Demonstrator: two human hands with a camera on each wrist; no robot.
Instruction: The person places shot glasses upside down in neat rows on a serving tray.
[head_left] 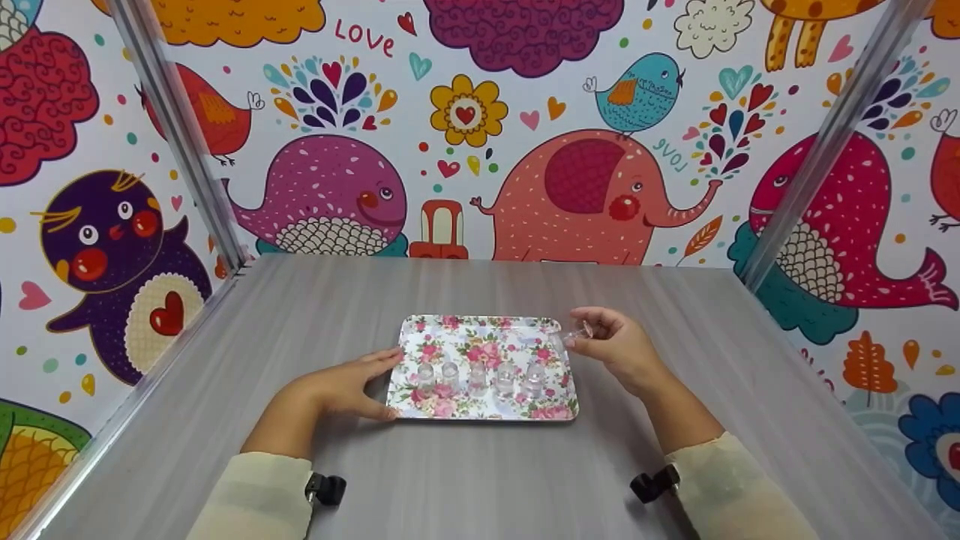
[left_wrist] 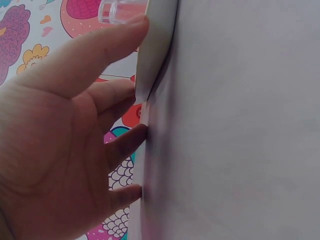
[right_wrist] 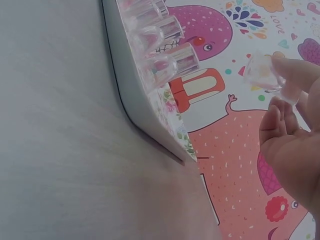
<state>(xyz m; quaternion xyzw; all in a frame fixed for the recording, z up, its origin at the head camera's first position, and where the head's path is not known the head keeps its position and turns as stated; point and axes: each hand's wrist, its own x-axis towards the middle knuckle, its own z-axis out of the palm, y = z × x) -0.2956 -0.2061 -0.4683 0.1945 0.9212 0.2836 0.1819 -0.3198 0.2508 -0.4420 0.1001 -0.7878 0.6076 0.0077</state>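
Observation:
A flowered tray (head_left: pixel 487 330) with a pale rim lies on the table. Several small clear cups (head_left: pixel 478 381) stand on it in a row, nearer its front edge. My left hand (head_left: pixel 341 386) rests against the tray's left side, its thumb at the near corner and its fingers spread farther back. In the left wrist view, that thumb (left_wrist: pixel 120 37) touches the tray's rim. Beyond the tray's right far corner, my right hand (head_left: pixel 619 349) pinches another clear cup (right_wrist: pixel 260 72) between thumb and fingers. This cup is tilted and held above the table.
The grey wood-grain table (head_left: pixel 480 480) extends around the tray on all sides. Behind it stands a wall (head_left: pixel 450 165) printed with cartoon animals. Metal posts (head_left: pixel 180 142) rise at the table's far corners. A small black device (head_left: pixel 326 489) sits at each wrist.

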